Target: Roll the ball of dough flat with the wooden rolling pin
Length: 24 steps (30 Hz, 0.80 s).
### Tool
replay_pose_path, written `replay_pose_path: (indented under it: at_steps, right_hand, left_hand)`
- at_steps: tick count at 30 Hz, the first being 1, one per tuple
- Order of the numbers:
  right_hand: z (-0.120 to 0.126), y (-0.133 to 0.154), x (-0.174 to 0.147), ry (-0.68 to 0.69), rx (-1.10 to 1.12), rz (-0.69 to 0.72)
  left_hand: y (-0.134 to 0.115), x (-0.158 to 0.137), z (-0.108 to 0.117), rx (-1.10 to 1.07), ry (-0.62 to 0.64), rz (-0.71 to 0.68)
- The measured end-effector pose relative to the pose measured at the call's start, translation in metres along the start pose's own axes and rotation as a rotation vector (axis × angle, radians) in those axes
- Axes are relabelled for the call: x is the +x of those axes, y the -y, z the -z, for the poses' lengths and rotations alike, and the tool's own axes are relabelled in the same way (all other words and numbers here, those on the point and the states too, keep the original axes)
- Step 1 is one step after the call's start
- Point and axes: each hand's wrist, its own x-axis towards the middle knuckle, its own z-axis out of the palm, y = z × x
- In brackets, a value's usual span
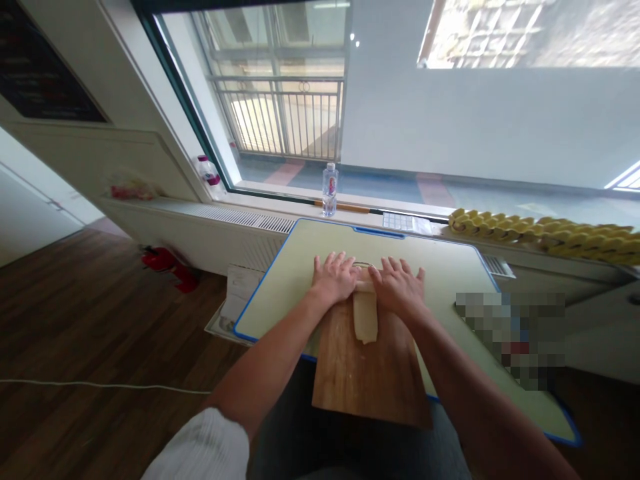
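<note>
A wooden cutting board [367, 380] lies on the pale table, its near end sticking out past the blue edge. On it rests a long flat strip of dough [366, 320]. A short piece of a pale rolling pin [365, 287] shows across the far end of the dough. My left hand [337, 277] lies palm down over the pin's left side, fingers spread forward. Over its right side my right hand [399, 283] is flat too, with fingers apart. Both palms hide the pin's ends, and neither hand's fingers wrap round it.
The table [295, 267] has a raised blue rim. On the sill behind stand a clear water bottle [329, 190], a white keypad-like item [400, 222] and a yellow wavy object [540, 233]. A pixelated patch [520, 340] covers something at right. A red fire extinguisher [173, 267] stands left.
</note>
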Motion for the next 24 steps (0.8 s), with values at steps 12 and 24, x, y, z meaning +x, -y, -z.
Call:
replay_pose_path:
  at_steps: [12,24]
  right_hand:
    - [-0.025,-0.031,-0.140,-0.180,0.051,0.236]
    - [-0.003,0.008,0.000,-0.038,0.034,0.021]
  left_hand:
    - [-0.007,-0.145,-0.012,-0.070,-0.147,-0.158]
    - [0.007,-0.001,-0.005,0.005,-0.027,-0.002]
